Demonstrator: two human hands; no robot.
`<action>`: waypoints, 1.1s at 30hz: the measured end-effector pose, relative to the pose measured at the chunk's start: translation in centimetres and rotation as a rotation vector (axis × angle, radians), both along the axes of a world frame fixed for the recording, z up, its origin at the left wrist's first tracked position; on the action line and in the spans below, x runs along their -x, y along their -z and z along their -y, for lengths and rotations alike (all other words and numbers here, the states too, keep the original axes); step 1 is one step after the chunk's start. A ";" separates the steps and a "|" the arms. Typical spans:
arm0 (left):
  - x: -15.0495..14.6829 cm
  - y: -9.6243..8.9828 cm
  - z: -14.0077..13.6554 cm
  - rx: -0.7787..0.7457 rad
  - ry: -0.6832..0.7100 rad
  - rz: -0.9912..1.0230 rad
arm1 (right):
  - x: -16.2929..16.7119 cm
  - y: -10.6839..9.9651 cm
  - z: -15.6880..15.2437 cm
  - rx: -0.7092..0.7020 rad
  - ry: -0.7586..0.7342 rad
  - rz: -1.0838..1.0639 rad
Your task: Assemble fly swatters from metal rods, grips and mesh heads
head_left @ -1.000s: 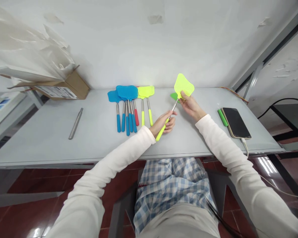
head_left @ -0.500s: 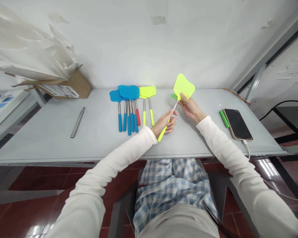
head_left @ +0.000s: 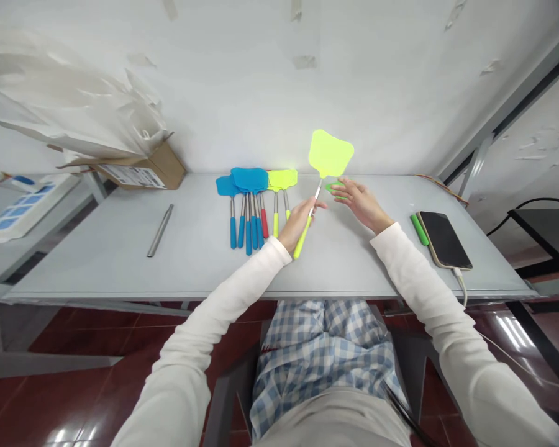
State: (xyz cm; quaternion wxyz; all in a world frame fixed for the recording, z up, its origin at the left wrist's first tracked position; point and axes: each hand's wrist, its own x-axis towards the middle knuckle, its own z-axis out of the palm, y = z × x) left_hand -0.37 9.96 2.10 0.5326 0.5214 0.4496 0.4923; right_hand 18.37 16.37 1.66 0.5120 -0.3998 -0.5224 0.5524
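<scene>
My left hand (head_left: 297, 227) holds a yellow-green fly swatter (head_left: 330, 154) by its metal shaft, just above the handle. The mesh head points up towards the wall. To its right, my right hand (head_left: 364, 205) is off the swatter with fingers apart. A green piece (head_left: 334, 185), partly hidden, shows by my right fingertips; I cannot tell whether they touch it. Left of my hands lie several blue fly swatters (head_left: 250, 179), overlapping, with a red handle (head_left: 264, 224) among them. Beside these are two yellow-green fly swatters (head_left: 283, 179), one handle partly covered by my left hand.
A metal tube (head_left: 160, 231) lies on the left of the grey table (head_left: 205, 273). Behind it stands an open cardboard box (head_left: 168, 166). At the right are a phone (head_left: 445, 239) with a white cable (head_left: 461, 285) and a green handle-like stick (head_left: 419, 229) against its side.
My right hand has let go of the swatter's neck and opened. The swatter has shifted a little left and stands more upright in my left hand. The view has shifted slightly.
</scene>
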 end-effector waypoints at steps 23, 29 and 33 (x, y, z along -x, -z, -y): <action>1.4 -0.3 -4.9 -0.071 -0.356 -1.420 | -4.0 1.9 -0.8 -0.391 0.202 1.412; 5.9 -0.4 -2.0 -0.306 -0.473 -1.284 | -8.7 -0.1 4.6 -0.283 0.593 1.631; 14.7 -0.6 1.3 -0.194 -0.757 -1.263 | -12.2 0.7 8.3 -0.245 0.649 1.728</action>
